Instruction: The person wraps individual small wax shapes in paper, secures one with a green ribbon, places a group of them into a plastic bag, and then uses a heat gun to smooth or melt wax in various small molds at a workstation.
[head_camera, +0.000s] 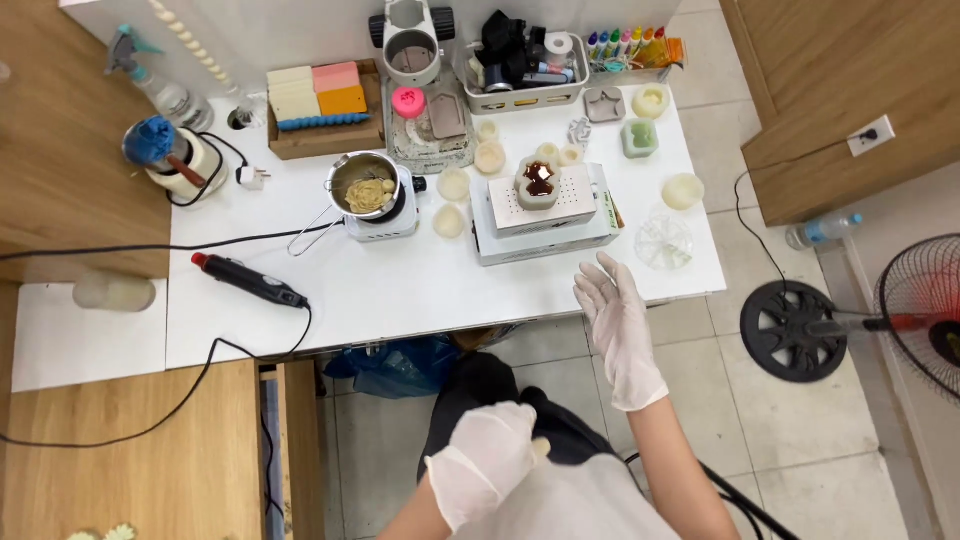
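My right hand (618, 325), in a white glove, is stretched out flat with fingers apart over the table's front edge, holding nothing. It is nearest the white box (545, 235), which carries a pale mould (538, 185) filled with dark brown liquid. My left hand (485, 458), also gloved, is curled close to my chest and grips a small pale object that peeks out at the fingers; what it is I cannot tell. A metal pot (365, 185) with yellowish flakes sits on a small heater left of the box.
A black heat tool with a red tip (248, 280) lies at the table's left with its cord trailing off. Pale round moulds (452, 203) surround the box. A clear dish (664, 242) stands at the right edge. A floor fan (925, 315) stands to the right.
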